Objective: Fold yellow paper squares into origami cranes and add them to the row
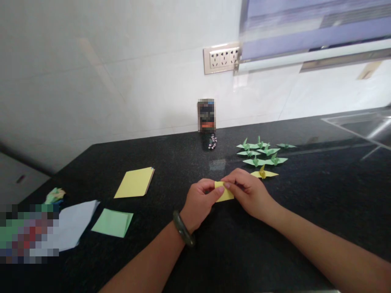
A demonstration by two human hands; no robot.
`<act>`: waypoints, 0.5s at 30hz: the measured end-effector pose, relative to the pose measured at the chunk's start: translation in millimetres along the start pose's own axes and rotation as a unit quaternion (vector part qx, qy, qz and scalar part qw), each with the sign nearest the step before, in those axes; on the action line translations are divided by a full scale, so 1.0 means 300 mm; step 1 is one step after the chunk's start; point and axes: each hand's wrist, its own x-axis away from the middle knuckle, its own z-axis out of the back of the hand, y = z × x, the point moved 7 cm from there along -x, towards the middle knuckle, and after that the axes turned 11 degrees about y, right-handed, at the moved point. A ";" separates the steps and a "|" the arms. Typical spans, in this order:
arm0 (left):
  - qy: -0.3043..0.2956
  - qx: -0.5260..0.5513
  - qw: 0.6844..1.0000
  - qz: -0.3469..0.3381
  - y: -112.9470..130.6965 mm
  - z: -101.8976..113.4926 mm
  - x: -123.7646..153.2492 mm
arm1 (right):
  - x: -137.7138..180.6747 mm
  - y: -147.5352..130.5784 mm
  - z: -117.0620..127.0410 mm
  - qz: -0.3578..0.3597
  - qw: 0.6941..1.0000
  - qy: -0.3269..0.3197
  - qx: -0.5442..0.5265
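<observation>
A small folded yellow paper (225, 194) lies on the black countertop (275, 228) between both hands. My left hand (199, 202), with a dark bangle on its wrist, pinches the paper's left edge. From the right, my right hand (249, 191) presses thumb and fingers on the paper's top. Just beyond my right hand sits a yellow paper crane (264, 173), and behind it several green paper cranes (262, 154).
A stack of yellow paper sheets (134, 182) lies to the left, with a folded green sheet (113, 223) and a pale blue sheet (73, 224) nearer the left edge. A small dark object with a beaded string (210, 140) stands by the wall. A sink (363, 124) is at far right.
</observation>
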 end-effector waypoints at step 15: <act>-0.019 0.102 0.994 0.034 -0.004 -0.006 0.003 | -0.001 0.048 0.028 -0.099 0.985 0.073 -0.120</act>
